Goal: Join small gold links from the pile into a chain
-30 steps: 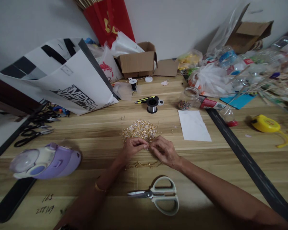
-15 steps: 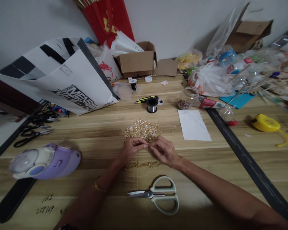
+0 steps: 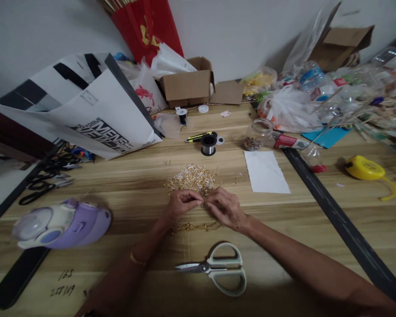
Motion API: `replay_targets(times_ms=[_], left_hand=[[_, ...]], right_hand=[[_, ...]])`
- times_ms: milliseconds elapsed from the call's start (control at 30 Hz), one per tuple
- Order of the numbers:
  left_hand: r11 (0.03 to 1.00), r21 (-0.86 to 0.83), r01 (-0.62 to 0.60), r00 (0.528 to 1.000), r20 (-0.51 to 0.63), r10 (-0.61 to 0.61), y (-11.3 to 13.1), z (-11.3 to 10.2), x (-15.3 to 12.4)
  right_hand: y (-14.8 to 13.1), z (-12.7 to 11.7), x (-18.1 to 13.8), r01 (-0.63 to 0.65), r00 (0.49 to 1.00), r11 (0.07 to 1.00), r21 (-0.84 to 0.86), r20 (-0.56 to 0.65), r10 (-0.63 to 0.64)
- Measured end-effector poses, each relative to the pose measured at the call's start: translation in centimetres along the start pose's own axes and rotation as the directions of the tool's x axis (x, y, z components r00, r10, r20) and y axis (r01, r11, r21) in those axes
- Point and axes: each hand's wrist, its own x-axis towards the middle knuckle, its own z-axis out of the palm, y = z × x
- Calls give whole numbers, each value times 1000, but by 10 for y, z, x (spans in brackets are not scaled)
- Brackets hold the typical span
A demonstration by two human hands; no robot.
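Scissors (image 3: 218, 268) lie on tabletop (image 3: 125, 193) near the wrists; wire spool (image 3: 208, 144) and white paper (image 3: 265, 171) farther back. Gold bead pile (image 3: 191, 177) sits just beyond both hands. Left hand (image 3: 181, 203) & right hand (image 3: 225, 207) pinched together on a tiny gold piece, too small to tell; gold chain (image 3: 198, 227) lies under the wrists.

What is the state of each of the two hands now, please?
Left hand: fingers pinched shut on a small gold piece at the gold bead pile.
Right hand: fingertips closed on the same piece.
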Motion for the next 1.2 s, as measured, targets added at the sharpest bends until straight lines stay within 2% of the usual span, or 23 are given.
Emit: replay_targets(times_ms=[433,1200], left_hand=[[994,-59,-95,993,63,99,0,-1,0],[989,-62,-137,988,70,141,0,-3,1]], right_hand=[[-1,-1,-1,85,996,996,-39,18,-84],[-3,-3,-1,111,994,991,-72,22,-109]])
